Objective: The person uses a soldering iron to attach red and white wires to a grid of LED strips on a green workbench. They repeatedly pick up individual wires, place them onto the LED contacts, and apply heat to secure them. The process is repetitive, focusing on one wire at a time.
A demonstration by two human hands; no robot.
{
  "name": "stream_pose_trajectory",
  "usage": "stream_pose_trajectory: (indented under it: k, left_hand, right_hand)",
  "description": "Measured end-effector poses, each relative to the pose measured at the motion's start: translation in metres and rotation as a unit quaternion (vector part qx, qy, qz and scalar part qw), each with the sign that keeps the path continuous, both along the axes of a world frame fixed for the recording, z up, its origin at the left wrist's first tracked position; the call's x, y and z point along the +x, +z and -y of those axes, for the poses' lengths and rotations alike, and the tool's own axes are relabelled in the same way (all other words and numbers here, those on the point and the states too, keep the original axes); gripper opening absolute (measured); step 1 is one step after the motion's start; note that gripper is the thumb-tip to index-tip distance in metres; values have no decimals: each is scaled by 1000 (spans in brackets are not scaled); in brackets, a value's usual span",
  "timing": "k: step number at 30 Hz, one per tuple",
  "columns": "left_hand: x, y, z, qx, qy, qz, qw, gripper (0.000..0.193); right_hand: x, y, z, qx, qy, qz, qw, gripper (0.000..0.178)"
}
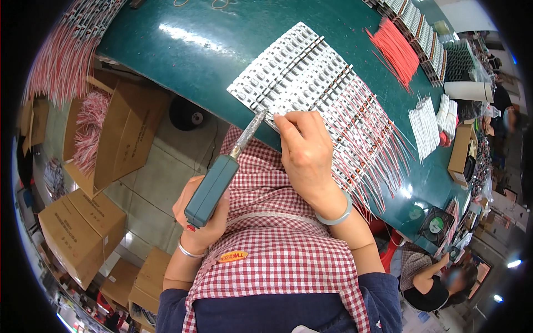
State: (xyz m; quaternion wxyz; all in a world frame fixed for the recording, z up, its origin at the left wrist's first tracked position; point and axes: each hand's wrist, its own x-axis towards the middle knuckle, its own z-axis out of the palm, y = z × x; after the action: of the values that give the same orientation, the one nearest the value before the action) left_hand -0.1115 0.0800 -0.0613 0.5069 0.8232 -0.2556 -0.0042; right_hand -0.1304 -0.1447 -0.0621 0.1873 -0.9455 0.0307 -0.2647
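My left hand (219, 215) is wrapped round the green, boxy handle of a soldering gun (210, 187). The gun's metal barrel slants up and right, and its tip meets the near left edge of a panel of white strips (294, 64). Just right of the tip, my right hand (306, 152) rests over the panel's near edge with thumb and forefinger pinched. Whatever lies in that pinch is too small to make out. Red and white wires (375, 150) fan out from the panel's right side.
The panel lies on a green table (161, 61). Farther right are red wires (395, 50), white wires (423, 127) and a small fan (436, 225). Cardboard boxes (83, 233) stand on the floor at left. A co-worker (430, 283) sits at lower right.
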Motion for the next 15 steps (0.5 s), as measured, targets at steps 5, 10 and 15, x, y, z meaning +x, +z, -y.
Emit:
stream_pose_trajectory:
  k: [5, 10, 15]
  left_hand:
    - [4, 2, 2, 8, -16, 37, 999, 18]
    - [-3, -6, -4, -4, 0, 13, 1000, 18]
    - [-10, -16, -17, -4, 17, -28, 999, 20]
  right_hand:
    - [0, 1, 0, 4, -9, -9, 1000, 27]
    - [1, 3, -1, 10, -15, -12, 1000, 26]
    - [0, 5, 0, 16, -12, -19, 1000, 25]
